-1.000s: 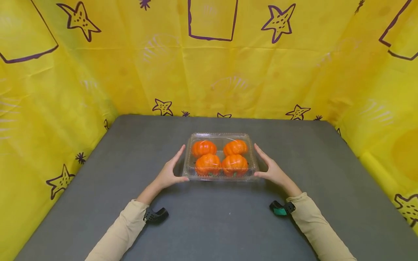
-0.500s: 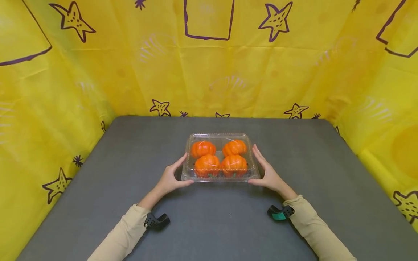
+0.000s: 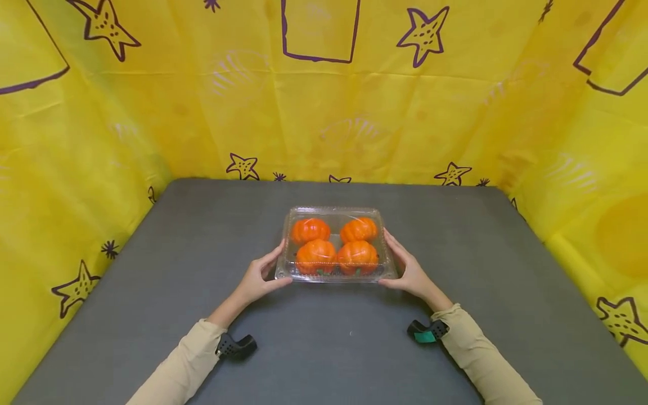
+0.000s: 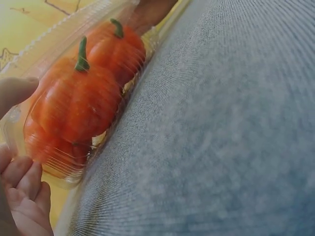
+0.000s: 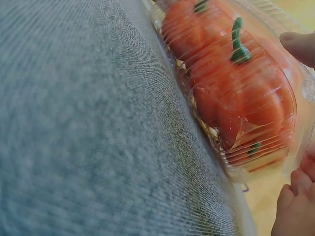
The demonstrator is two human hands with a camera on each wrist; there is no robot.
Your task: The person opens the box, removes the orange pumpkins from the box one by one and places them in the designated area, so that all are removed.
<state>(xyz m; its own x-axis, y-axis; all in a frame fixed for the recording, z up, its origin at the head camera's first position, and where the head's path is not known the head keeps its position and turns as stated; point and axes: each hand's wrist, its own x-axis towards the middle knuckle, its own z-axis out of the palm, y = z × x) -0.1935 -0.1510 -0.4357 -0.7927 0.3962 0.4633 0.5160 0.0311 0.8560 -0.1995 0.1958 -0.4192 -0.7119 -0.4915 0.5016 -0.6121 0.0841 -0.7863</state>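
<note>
A clear plastic clamshell container (image 3: pixel 334 211) with its lid down sits on the grey table, mid-view in the head view. Through the lid show several orange toy pumpkins (image 3: pixel 316 256) with green stems. My left hand (image 3: pixel 255 279) grips the container's left side, thumb at the front corner and fingers along the side wall. Opposite it, my right hand (image 3: pixel 415 277) holds the right side in the same way. In the left wrist view the thumb (image 4: pixel 18 93) lies at the rim while the fingers bend by the wall below. The right wrist view shows a matching thumb (image 5: pixel 300 47).
The dark grey table (image 3: pixel 324 360) spreads around the container on all sides. Yellow patterned cloth (image 3: pixel 324 112) hangs behind the table and along its left and right edges. Black wrist mounts (image 3: pixel 236 346) sit at both sleeve cuffs.
Both hands have closed in from beside the container onto its sides, thumbs now at its front corners. The whole head view has shifted slightly, so the container appears a little further left.
</note>
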